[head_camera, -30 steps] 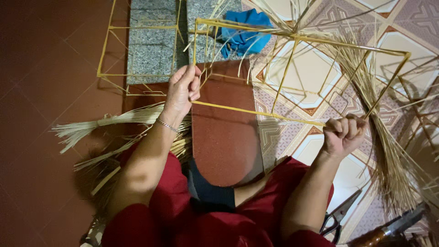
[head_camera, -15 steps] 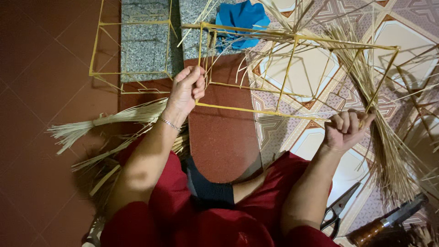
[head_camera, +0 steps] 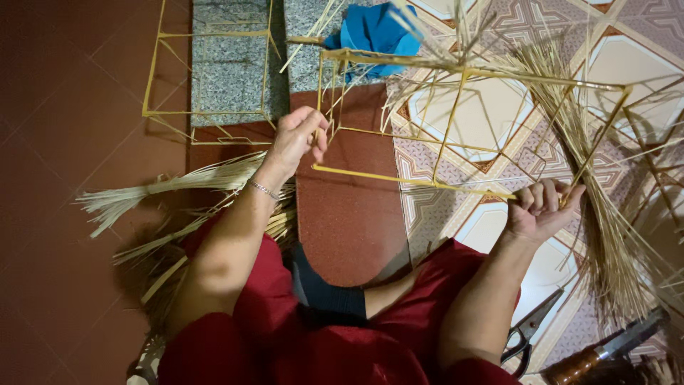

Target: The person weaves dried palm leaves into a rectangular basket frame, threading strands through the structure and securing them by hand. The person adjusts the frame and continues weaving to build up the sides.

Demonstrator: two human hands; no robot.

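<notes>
**Bamboo frame held at two corners**

Across mid-frame, the bamboo strip frame (head_camera: 456, 121) is spanned between both hands, lower bar running diagonally from left hand (head_camera: 299, 139) to right hand (head_camera: 541, 207). Left fingers pinched shut on the corner joint; right fist curled tight around the far end, likely to keep the joint steady. Second frame (head_camera: 206, 71) lies upper left. Scissors (head_camera: 531, 331) lower right, partly cut off. Blue cloth (head_camera: 374, 32) behind strips; straw bundle (head_camera: 605, 235) blurs the right joints.

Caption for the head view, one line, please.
Seated person's left hand and right hand hold a yellow stick frame over the tiled floor, scissors nearby.
</notes>
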